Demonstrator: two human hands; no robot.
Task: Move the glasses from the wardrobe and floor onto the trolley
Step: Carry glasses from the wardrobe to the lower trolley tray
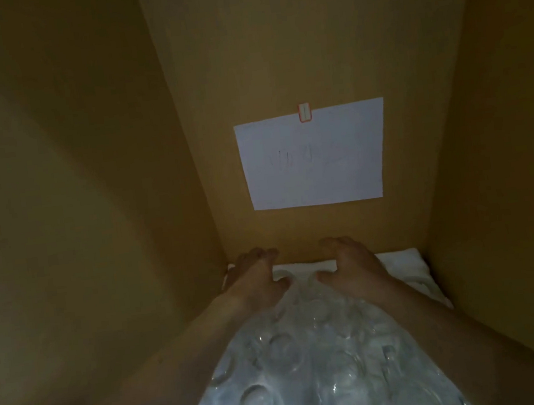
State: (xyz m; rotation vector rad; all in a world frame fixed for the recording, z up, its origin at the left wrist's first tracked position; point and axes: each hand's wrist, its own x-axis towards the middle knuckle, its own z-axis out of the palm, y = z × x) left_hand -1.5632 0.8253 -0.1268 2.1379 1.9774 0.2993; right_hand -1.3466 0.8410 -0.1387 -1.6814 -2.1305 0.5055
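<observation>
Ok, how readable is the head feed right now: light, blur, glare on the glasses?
Head view: dim and yellowish inside the wardrobe; the glasses show as soft, overlapping outlines with pale sheen, hard to separate; left hand and right hand are slightly blurred; the writing on the paper sheet is too faint to read; the wide lens bends the walls.

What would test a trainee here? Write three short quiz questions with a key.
1. True or false: the sheet of paper hangs on the wardrobe's back wall.
2. Where do the glasses stand?
A. on a white cloth
B. on a trolley
3. Which hand reaches to the far row, left hand or right hand?

Key: 1 true; 2 A; 3 both.
</observation>
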